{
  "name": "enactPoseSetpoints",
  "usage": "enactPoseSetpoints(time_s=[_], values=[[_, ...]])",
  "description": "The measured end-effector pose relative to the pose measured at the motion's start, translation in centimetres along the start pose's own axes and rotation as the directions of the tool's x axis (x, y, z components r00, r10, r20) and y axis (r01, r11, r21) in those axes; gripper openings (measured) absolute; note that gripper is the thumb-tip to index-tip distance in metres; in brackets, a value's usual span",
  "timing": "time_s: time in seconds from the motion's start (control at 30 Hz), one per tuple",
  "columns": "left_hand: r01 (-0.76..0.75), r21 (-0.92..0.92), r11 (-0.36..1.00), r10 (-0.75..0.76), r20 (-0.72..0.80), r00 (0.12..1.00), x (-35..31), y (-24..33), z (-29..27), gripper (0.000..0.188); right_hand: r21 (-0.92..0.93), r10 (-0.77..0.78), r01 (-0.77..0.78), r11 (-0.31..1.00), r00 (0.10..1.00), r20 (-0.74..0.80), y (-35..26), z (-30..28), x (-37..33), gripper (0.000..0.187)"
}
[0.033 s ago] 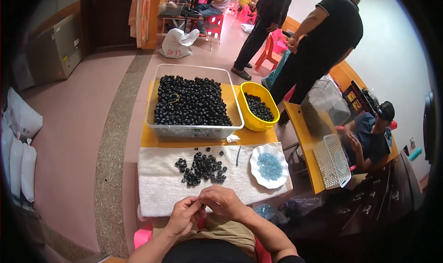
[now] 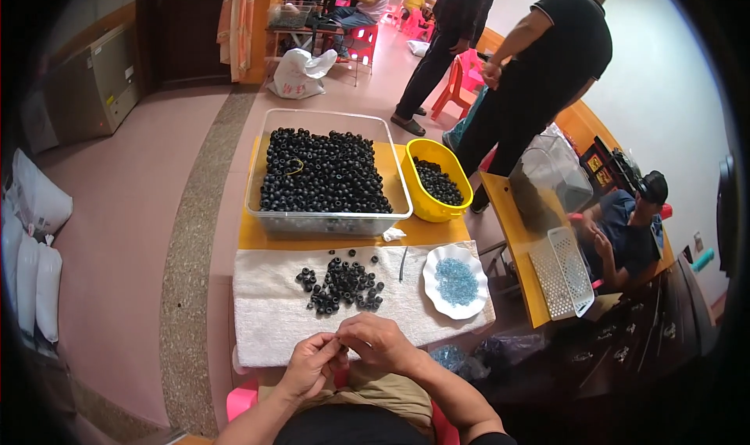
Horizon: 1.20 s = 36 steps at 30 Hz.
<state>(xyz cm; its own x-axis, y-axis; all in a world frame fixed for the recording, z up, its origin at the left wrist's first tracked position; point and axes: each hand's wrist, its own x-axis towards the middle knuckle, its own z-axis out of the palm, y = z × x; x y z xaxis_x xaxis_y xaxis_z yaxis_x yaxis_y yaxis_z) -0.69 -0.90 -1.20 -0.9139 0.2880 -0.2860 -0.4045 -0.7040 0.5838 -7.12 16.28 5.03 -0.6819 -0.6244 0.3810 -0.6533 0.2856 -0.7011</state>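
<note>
Close to my lap, at the near edge of the cloth, my left hand (image 2: pixel 309 364) and my right hand (image 2: pixel 376 342) meet at the fingertips. Both are closed in a pinch. A small dark bit shows between the fingers, but they hide most of it. Just beyond them a loose pile of black beads (image 2: pixel 341 283) is spread on the white cloth (image 2: pixel 266 304). To the right of the pile, a white scalloped plate (image 2: pixel 431 273) holds small clear blue beads (image 2: pixel 457 282). A thin dark strip (image 2: pixel 403 264) lies between pile and plate.
Behind the cloth stand a clear plastic bin (image 2: pixel 328 225) full of black beads and a yellow tub (image 2: pixel 437 209) of similar beads. A white perforated basket (image 2: pixel 572 273) sits on a table at right, where a person (image 2: pixel 625 226) is seated. Others stand beyond.
My hands and the beads look the same. The standing person in black has shifted very slightly left.
</note>
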Motion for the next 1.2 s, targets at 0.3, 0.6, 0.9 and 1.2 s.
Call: enactPoseSetpoints(time_s=[0.3, 0.6, 0.9, 1.2], values=[[0.165, -0.109, 0.98, -0.147, 0.156, 0.977, -0.2, 0.4, -0.7, 0.02, 0.184, 0.048, -0.065, 0.981, 0.994, 0.097, 0.0, -1.1, -0.1, 0.015], [0.234, -0.062, 0.97, -0.229, 0.082, 0.97, -0.1, 0.7, -0.2, 0.019, 0.224, 0.072, -0.074, 0.972, 0.997, 0.018, -0.1, -0.7, -1.5, 0.015], [0.217, 0.004, 0.976, -0.217, 0.1, 0.971, -0.3, 0.7, -0.5, 0.018, 0.064, -0.071, 0.071, 0.995, 0.997, 0.008, -0.4, -0.7, -1.9, 0.018], [0.234, 0.059, 0.97, -0.239, 0.113, 0.964, -0.4, 1.0, -0.3, 0.018, -0.023, -0.107, 0.107, 0.994, 0.994, -0.007, -0.4, -0.6, -2.5, 0.019]])
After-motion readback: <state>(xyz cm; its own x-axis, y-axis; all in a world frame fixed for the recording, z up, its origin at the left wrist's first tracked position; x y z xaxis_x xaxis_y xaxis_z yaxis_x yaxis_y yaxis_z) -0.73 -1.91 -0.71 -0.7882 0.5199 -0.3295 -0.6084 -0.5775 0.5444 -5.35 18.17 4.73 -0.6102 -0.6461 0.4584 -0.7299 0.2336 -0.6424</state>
